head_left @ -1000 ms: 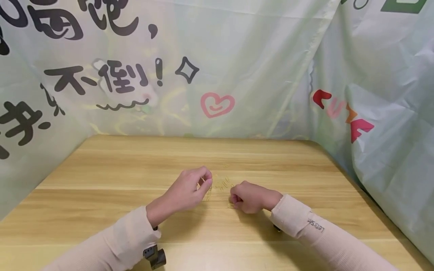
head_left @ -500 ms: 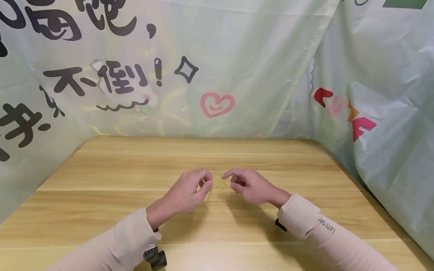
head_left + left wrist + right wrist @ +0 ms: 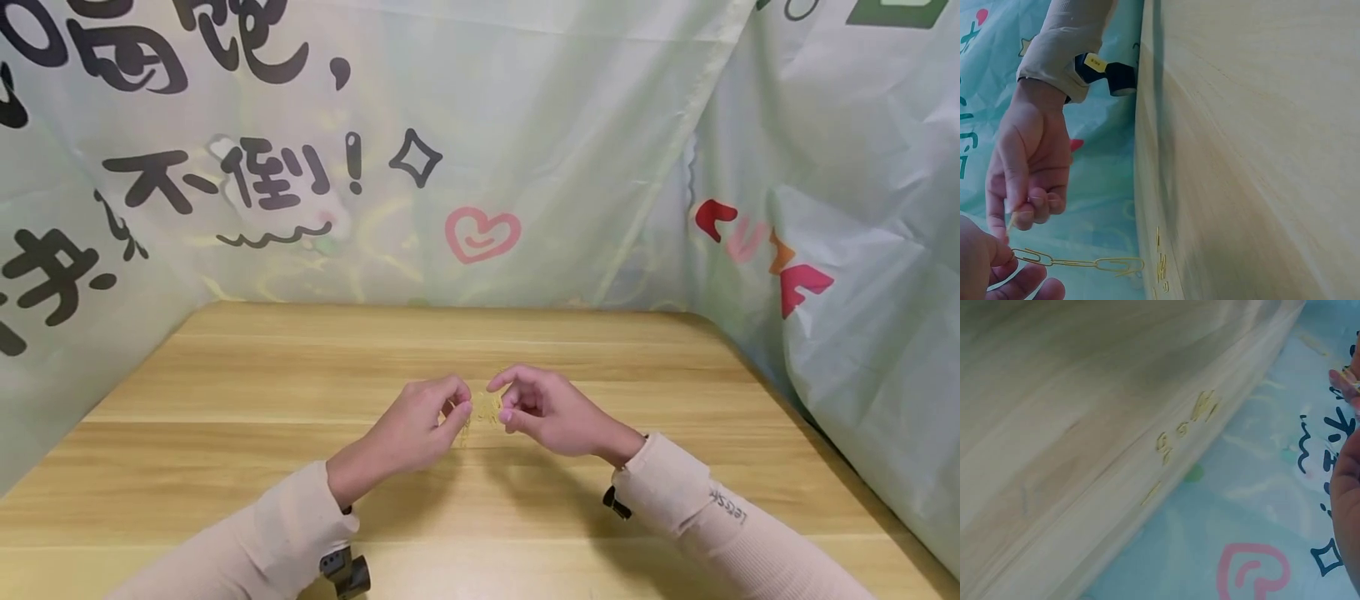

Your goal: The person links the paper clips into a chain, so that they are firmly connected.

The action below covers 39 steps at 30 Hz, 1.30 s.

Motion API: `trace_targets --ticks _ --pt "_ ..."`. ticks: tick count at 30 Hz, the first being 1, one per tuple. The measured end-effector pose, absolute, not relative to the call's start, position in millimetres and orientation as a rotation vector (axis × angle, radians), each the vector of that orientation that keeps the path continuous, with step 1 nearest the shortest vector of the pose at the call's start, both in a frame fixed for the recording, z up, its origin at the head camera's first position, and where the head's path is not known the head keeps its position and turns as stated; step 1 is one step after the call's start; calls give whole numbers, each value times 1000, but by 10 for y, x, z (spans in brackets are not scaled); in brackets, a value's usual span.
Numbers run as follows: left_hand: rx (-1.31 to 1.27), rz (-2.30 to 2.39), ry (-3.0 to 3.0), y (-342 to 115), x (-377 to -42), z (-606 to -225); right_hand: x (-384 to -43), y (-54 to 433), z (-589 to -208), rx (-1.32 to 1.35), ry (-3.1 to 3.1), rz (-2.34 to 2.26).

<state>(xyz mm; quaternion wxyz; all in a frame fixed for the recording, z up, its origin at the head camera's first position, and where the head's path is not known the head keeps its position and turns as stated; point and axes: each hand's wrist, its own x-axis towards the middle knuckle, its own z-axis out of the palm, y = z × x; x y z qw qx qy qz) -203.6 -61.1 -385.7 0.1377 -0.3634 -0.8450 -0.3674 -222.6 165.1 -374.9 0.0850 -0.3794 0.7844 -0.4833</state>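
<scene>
My left hand (image 3: 416, 421) pinches the end of a chain of linked yellow paper clips (image 3: 1072, 262) between thumb and forefinger. The chain hangs down from the fingertips over the table. Facing it from the right, my right hand (image 3: 558, 412) is raised over the table, fingers bent and thumb tip turned toward the left hand. In the left wrist view the right hand (image 3: 1032, 156) holds a single paper clip (image 3: 1010, 222) at its fingertips, close to the left fingers. Loose yellow paper clips (image 3: 1204, 406) lie scattered on the tabletop behind the hands.
The wooden table (image 3: 300, 350) extends around both hands. Printed fabric (image 3: 585, 150) hangs along its back and sides. A small camera (image 3: 345, 573) is strapped under the left sleeve, and a dark strap (image 3: 617, 502) shows under the right cuff.
My right hand has picked up a paper clip from the table, then risen and moved left toward the other hand. The left hand has stayed nearly still with its chain.
</scene>
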Motion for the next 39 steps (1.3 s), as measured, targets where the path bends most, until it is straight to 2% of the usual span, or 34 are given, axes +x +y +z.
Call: trace_targets --ticks 24,39 --pt "-1127 -712 -2304 -570 -1987 -3844 -2173 1565 -3647 -1010 2338 -1498" --pt "-1087 -738 -2422 -584 -1989 -3847 -2170 1533 -3593 -1036 2546 -1523"
